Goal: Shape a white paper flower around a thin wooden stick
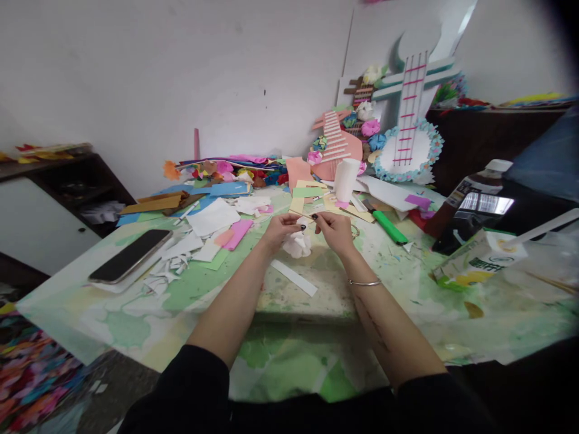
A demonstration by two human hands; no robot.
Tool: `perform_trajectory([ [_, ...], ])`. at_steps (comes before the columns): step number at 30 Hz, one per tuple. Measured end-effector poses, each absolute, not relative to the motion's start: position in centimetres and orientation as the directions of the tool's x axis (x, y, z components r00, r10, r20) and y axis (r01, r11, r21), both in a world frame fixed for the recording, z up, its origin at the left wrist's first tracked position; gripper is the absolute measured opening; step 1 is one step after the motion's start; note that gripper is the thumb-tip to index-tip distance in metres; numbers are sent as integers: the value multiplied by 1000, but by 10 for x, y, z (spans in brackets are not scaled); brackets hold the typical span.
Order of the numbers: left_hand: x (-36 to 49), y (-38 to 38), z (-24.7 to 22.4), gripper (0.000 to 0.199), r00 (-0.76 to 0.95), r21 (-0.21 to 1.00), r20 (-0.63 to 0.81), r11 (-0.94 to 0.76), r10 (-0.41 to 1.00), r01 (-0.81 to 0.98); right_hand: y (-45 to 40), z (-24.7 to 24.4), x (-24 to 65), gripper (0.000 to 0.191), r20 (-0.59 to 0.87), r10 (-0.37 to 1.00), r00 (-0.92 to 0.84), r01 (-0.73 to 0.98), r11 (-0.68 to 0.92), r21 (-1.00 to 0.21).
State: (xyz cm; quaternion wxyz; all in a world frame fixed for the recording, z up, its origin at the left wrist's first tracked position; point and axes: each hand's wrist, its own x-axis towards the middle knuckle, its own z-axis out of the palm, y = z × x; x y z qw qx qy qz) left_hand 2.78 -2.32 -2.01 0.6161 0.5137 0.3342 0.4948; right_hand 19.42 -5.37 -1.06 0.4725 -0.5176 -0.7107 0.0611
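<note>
Near the middle of the table my left hand (281, 231) is closed, its thumb and fingertips pinching a crumpled white paper flower (297, 246) that hangs just below them. Opposite it, my right hand (335, 231) pinches a thin wooden stick (300, 214), which spans the gap towards the left fingers. Whether the stick touches the flower is hidden by the fingertips. A pale paper strip (294, 278) lies flat on the table below the hands. Scissors, with a handle loop (355, 231) showing, lie partly behind my right hand.
A phone (131, 256) and white paper scraps (174, 265) lie left. To the right are a green utility knife (389, 226), a drink carton (479, 259) and a dark bottle (474, 187). A white paper roll (347, 179) and paper guitars (409, 114) stand behind.
</note>
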Motion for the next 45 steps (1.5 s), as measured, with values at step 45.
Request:
perform_trajectory([
  [45, 25, -18, -26, 25, 208, 971, 201, -166, 957, -174, -57, -9, 191, 27, 554, 804, -217, 804, 469, -365],
])
